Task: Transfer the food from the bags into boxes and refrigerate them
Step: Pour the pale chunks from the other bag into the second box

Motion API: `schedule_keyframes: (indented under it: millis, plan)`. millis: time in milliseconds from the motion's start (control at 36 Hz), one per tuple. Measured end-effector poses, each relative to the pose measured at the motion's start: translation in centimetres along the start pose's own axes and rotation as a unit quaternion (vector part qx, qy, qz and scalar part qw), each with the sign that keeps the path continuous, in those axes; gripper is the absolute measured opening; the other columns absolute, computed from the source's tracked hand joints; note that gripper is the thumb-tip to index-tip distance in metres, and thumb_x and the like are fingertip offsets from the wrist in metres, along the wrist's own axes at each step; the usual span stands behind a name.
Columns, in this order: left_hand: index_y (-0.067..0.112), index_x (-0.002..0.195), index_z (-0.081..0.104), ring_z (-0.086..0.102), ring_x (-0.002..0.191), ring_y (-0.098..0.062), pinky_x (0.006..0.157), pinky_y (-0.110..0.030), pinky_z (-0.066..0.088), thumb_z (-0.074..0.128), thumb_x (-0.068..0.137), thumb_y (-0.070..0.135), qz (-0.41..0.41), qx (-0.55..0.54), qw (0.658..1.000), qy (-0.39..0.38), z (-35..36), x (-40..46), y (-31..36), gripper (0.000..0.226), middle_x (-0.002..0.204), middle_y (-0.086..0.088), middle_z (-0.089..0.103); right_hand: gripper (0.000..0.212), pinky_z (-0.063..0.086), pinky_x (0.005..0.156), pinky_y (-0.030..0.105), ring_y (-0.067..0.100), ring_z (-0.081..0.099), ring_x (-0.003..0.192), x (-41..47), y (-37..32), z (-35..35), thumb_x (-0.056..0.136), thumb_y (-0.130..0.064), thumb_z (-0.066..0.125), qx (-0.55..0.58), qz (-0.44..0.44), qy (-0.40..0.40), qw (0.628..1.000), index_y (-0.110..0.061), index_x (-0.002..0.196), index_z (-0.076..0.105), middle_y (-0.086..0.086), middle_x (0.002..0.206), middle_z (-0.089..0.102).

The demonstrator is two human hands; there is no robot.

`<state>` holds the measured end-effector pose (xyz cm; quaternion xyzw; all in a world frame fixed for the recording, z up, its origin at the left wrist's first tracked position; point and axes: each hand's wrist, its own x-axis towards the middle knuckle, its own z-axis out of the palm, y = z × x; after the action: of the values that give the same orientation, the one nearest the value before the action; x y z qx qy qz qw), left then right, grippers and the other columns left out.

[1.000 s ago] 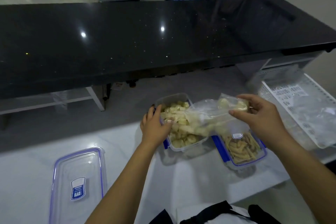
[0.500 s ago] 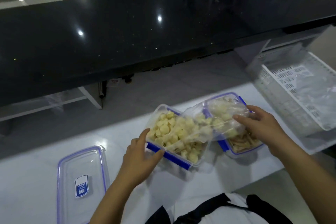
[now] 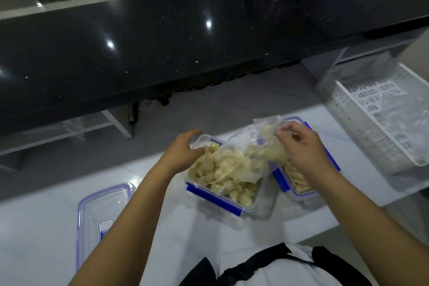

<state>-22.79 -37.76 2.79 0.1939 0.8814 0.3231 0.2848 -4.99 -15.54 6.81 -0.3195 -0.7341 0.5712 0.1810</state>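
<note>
Bag (image 3: pixel 241 158) lifted higher by pinching right hand (image 3: pixel 301 146), left hand (image 3: pixel 183 153) now open at box (image 3: pixel 222 183) rim

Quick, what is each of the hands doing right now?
Left hand: open, fingers resting at the food box rim.
Right hand: closed, pinching the plastic bag of food.

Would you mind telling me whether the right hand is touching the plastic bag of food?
Touching. The head view shows the right hand pinching the upper end of the plastic bag, lifting it over the open box.
</note>
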Motion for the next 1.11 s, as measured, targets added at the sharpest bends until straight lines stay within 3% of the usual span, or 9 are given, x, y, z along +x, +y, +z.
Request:
schedule_keyframes:
  millis: [83,194,333,472,639,778,833,972,1111]
  plan:
    - [0.039,0.143,0.047,0.054,0.127,-0.024,0.098,-0.040,0.052,0.060,0.095,0.029,-0.004,0.001,1.000,-0.007,0.4,0.1,-0.5,0.051,0.150,0.003,0.048,0.012,0.046,0.087,0.024,0.004,0.060,0.102,-1.2,-0.5,1.7,0.094,-0.017,0.064,-0.018,-0.037,-0.058,0.998,-0.022,0.083,0.066,-0.016,0.102,0.066]
    - [0.033,0.140,0.053,0.049,0.132,-0.020,0.096,-0.031,0.042,0.056,0.099,0.028,0.042,-0.011,0.997,0.057,0.7,0.0,0.0,0.041,0.147,0.004,0.049,0.010,0.029,0.104,0.008,-0.005,0.037,0.133,-3.1,0.0,2.8,0.091,-0.017,0.069,-0.132,-0.103,-0.169,0.971,-0.027,0.088,0.072,-0.015,0.137,0.053]
    - [0.034,0.139,0.055,0.049,0.129,-0.009,0.094,-0.027,0.042,0.055,0.101,0.029,0.116,-0.048,0.992,-0.009,0.4,0.4,3.3,0.039,0.140,0.010,0.055,0.015,0.016,0.117,0.031,-0.002,0.022,0.145,-4.6,1.2,2.2,0.090,-0.040,0.069,-0.248,-0.149,-0.291,0.912,-0.036,0.103,0.074,-0.025,0.144,0.046]
    - [0.037,0.136,0.057,0.052,0.124,-0.004,0.102,-0.031,0.045,0.061,0.097,0.038,0.166,-0.006,0.976,-0.140,1.3,1.1,6.7,0.040,0.136,0.020,0.056,0.035,0.049,0.103,0.038,0.006,0.058,0.118,-4.3,1.8,0.4,0.092,-0.013,0.067,-0.153,-0.124,-0.167,0.966,-0.035,0.118,0.067,-0.019,0.127,0.062]
    - [0.043,0.124,0.063,0.053,0.116,-0.002,0.087,-0.021,0.042,0.079,0.079,0.047,0.179,0.059,0.964,-0.185,2.6,1.9,7.9,0.047,0.130,0.018,0.059,0.044,0.038,0.107,0.034,0.011,0.044,0.126,-3.0,2.9,-0.5,0.084,-0.034,0.075,-0.281,-0.070,-0.149,0.945,-0.028,0.127,0.064,-0.011,0.132,0.055]
    - [0.030,0.092,0.076,0.058,0.106,0.005,0.092,-0.027,0.047,0.076,0.085,0.037,0.196,0.018,0.975,-0.107,3.0,1.2,6.7,0.009,0.113,0.020,0.067,0.003,0.040,0.101,0.039,0.014,0.050,0.110,-3.3,3.6,0.5,0.085,-0.018,0.075,-0.290,-0.105,-0.104,0.946,-0.019,0.087,0.074,-0.010,0.105,0.064]
    - [0.027,0.089,0.078,0.062,0.100,0.007,0.087,-0.024,0.050,0.075,0.088,0.035,0.180,-0.050,0.980,-0.070,3.1,0.3,5.7,0.009,0.106,0.020,0.071,0.011,0.043,0.097,0.034,0.014,0.051,0.107,-3.3,3.8,0.6,0.086,-0.016,0.073,-0.268,-0.091,-0.104,0.953,-0.023,0.092,0.071,-0.011,0.100,0.064]
    - [0.038,0.093,0.080,0.071,0.089,-0.005,0.071,-0.017,0.056,0.068,0.094,0.027,0.123,-0.261,0.957,0.032,2.9,-2.4,3.8,0.016,0.096,0.012,0.077,0.068,0.037,0.098,0.029,0.013,0.047,0.106,-3.5,3.2,0.6,0.088,-0.026,0.070,-0.238,-0.109,-0.163,0.951,-0.048,0.145,0.039,-0.016,0.105,0.054]
    - [0.043,0.092,0.079,0.073,0.087,-0.014,0.070,-0.026,0.061,0.064,0.096,0.024,0.104,-0.332,0.936,0.062,2.3,-3.9,3.9,0.024,0.095,0.008,0.078,0.048,0.028,0.106,0.038,0.014,0.034,0.121,-3.5,2.4,2.3,0.084,-0.033,0.072,-0.289,-0.238,-0.161,0.913,-0.041,0.130,0.060,-0.004,0.124,0.049]
